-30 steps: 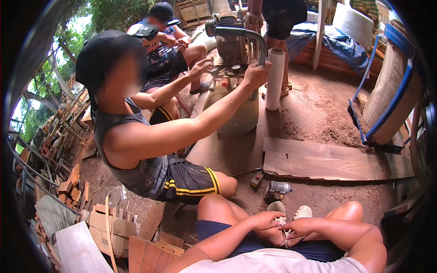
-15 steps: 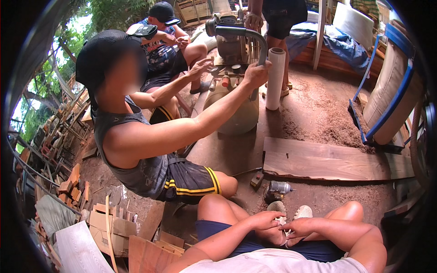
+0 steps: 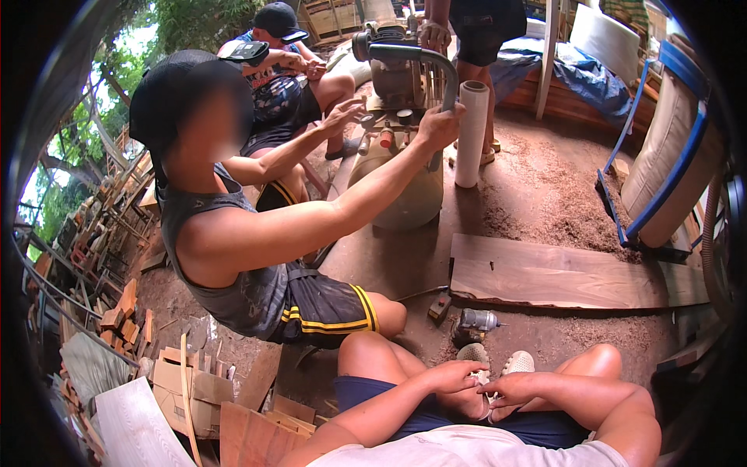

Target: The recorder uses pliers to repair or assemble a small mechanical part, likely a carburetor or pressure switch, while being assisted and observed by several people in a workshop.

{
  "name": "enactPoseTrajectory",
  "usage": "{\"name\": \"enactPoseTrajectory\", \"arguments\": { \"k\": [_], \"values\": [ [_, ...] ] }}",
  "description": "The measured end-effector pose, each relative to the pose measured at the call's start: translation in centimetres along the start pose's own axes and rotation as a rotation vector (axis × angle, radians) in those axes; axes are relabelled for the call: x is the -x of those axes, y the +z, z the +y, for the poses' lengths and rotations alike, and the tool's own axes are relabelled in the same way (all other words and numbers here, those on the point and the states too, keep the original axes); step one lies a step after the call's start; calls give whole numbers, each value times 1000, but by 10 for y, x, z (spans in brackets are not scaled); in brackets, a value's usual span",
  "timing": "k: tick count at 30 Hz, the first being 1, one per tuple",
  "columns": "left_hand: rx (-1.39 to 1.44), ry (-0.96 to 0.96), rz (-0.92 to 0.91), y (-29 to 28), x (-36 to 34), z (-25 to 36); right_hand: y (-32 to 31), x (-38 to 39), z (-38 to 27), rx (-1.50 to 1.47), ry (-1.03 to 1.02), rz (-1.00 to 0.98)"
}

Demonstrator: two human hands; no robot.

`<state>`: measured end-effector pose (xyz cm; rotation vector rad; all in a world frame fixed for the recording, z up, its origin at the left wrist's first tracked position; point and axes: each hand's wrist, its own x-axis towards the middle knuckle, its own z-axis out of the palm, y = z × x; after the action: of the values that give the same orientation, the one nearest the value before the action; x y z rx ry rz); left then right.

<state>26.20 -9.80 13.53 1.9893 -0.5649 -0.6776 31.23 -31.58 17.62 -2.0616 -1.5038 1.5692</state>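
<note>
My left hand (image 3: 453, 377) and my right hand (image 3: 510, 387) rest close together above my crossed legs. Fingers on both are loosely stretched and slightly apart, and I make out nothing held in either. Just past them are the beige perforated clogs (image 3: 519, 363) on my feet. A cordless drill (image 3: 473, 325) lies on the floor beyond my feet, beside a small dark block-shaped object (image 3: 439, 308). Ahead, a seated co-worker in a grey tank top grips the curved hose or handle of an air compressor (image 3: 405, 194); that person's other hand is raised by its gauges.
A wide wooden plank (image 3: 556, 272) lies across the floor at right, amid wood shavings. A roll of clear wrap (image 3: 470, 136) stands by the compressor. Cardboard (image 3: 187, 393) and wood scraps crowd the left. A blue-framed padded piece (image 3: 669, 148) leans at far right. Two other people are behind.
</note>
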Motion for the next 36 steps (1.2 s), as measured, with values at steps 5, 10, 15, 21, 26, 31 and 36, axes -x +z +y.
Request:
{"name": "enactPoseTrajectory", "arguments": {
  "k": [5, 10, 15, 21, 26, 31, 36],
  "values": [
    [7, 22, 15, 3, -1, -5, 1, 0, 0, -17, -3, 0],
    [3, 6, 3, -1, 0, 2, 1, -1, 1, -15, -2, -6],
    [12, -16, -8, -3, 1, 6, -1, 0, -2, -18, 14, -9],
    [-14, 28, 7, 3, -1, -6, 4, -4, 4, -20, 5, -5],
    [-21, 42, 12, 5, -2, -8, -1, 0, -2, 24, 8, 13],
    [-18, 31, 3, 4, -2, -6, -1, 1, -3, 4, 8, 20],
    [-28, 31, 11, 4, -2, -6, 0, -1, 0, -2, 8, 18]
  ]
}}
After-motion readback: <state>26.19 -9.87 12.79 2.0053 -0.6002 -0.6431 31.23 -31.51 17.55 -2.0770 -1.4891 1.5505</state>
